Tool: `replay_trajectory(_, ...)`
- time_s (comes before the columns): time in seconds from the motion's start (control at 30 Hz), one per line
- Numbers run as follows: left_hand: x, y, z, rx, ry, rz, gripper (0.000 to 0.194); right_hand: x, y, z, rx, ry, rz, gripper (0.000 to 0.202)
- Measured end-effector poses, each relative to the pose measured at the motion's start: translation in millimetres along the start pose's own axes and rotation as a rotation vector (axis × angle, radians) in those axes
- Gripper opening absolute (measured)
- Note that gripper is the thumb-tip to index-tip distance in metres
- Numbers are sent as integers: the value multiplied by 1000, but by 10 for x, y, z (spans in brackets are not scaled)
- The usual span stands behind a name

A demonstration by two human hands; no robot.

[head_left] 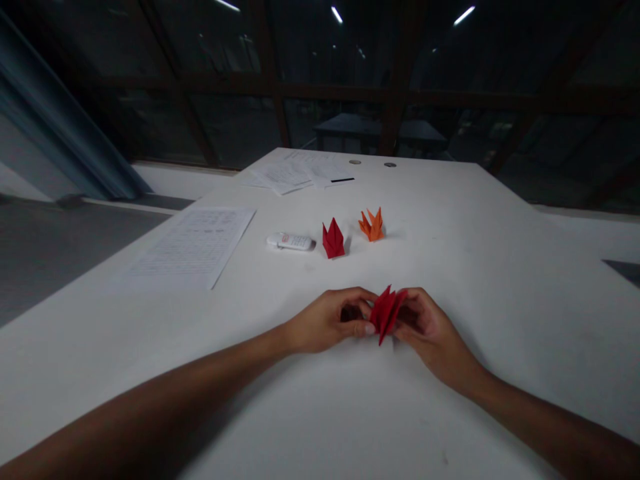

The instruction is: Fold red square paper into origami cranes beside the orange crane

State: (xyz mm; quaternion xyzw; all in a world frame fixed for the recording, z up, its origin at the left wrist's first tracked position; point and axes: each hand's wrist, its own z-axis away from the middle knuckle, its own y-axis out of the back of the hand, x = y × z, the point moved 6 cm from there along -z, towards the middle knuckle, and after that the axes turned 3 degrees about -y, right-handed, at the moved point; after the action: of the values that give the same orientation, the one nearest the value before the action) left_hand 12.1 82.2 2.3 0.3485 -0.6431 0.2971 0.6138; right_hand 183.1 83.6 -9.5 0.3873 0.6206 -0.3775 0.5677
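Observation:
A red origami crane (385, 312), folded from paper with pointed tips, is held between both hands above the table. My left hand (336, 319) pinches its left side, thumb in front. From the right, my right hand (429, 328) grips the other side, its fingertips partly hidden behind the paper. Beyond the hands, a second red folded paper piece (333, 239) stands on the table. Just right of it and farther back stands an orange origami piece (372, 225) with several points.
A white oblong case with printing (290, 241) lies left of the standing red piece. A printed sheet (193, 247) is at the left edge of the white table (475, 267). More papers (287, 172) and a black strip (343, 179) lie at the far end, before dark windows.

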Motion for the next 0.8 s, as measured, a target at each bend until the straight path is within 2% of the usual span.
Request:
replay_trajectory(0.1,42,9,-1,20,-31,-33,29,28,-3,-8,19,-26,33,25)
replay_trajectory(0.2,93,36,0,49,-63,-124,25,-29,-41,7,-22,-17,135,15)
replay_trajectory(0.3,133,72,5,103,-103,-214,23,-149,-105,46,-94,65,239,14)
replay_trajectory(0.4,141,80,16,144,-126,-178,24,-237,-151,87,-124,149,345,23)
replay_trajectory(0.5,152,61,29,143,-154,-166,21,-262,-165,106,-95,188,458,27)
replay_trajectory(0.67,252,28,52,115,-271,-394,13,-315,-180,140,-23,321,602,27)
replay_trajectory(0.8,249,20,53,116,-245,-423,15,-339,-189,176,-9,407,640,29)
